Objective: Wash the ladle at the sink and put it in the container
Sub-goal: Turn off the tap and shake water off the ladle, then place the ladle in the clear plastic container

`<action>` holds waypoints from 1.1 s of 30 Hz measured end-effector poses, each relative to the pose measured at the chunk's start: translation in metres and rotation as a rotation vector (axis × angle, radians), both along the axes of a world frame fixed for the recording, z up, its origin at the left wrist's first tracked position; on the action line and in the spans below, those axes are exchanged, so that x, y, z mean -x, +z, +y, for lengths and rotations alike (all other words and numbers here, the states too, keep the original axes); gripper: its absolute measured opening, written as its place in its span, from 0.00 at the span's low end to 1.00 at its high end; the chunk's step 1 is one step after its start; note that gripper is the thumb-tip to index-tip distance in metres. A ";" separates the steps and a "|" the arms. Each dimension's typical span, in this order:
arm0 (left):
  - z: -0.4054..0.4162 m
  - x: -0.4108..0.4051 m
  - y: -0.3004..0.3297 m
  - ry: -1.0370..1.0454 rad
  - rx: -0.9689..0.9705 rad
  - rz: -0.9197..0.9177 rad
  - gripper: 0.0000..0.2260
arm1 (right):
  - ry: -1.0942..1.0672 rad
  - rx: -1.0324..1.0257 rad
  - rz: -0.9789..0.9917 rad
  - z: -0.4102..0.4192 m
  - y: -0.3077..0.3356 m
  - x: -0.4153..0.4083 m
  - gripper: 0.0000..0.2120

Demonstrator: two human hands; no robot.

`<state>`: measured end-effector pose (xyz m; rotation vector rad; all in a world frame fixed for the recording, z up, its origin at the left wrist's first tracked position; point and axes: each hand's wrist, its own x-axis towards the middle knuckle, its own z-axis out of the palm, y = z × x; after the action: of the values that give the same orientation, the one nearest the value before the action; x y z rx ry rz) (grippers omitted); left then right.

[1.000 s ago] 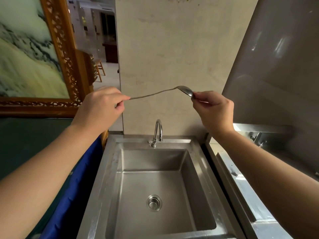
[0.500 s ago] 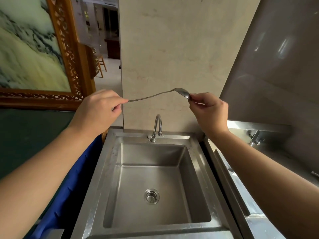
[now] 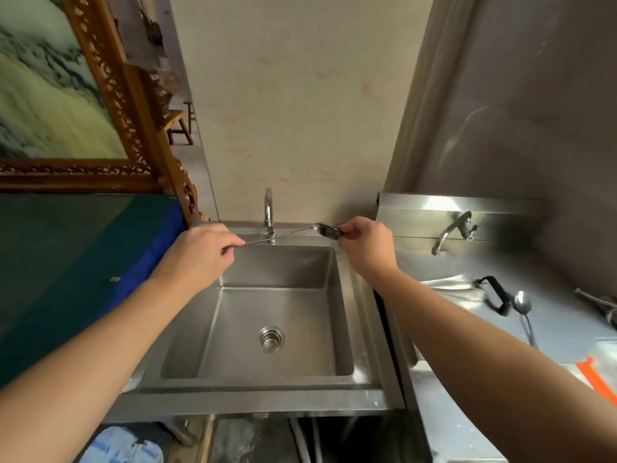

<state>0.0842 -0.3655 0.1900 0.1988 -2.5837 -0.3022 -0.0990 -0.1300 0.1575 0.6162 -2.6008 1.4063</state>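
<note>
A thin metal ladle [image 3: 293,232] hangs level over the back of the steel sink [image 3: 253,382], just in front of the tap [image 3: 268,208]. My left hand [image 3: 200,252] pinches the end of its handle. My right hand [image 3: 367,242] grips the bowl end at the sink's back right corner. No water runs from the tap. The sink basin is dry-looking, with a round drain [image 3: 271,339] in its floor. I see no container for the ladle.
A steel counter [image 3: 551,332] lies to the right with a second tap [image 3: 454,230], a spoon [image 3: 524,309], a black-handled tool [image 3: 497,295] and an orange strip [image 3: 597,379]. A blue-edged dark surface [image 3: 66,262] and a framed painting [image 3: 50,95] stand on the left.
The view has tilted down and pulled back. Both hands have lowered the ladle from in front of the wall to just above the sink's back edge. The right counter has come into sight.
</note>
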 end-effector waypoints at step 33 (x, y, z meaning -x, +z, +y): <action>0.524 0.202 -0.061 -0.486 -1.232 -0.192 0.08 | -0.658 0.152 -0.285 0.627 -0.025 0.051 0.11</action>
<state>-0.1173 0.1589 0.1295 0.0083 -2.2042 -2.0837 -0.1502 0.4968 0.1321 -0.4594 -2.4869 1.4962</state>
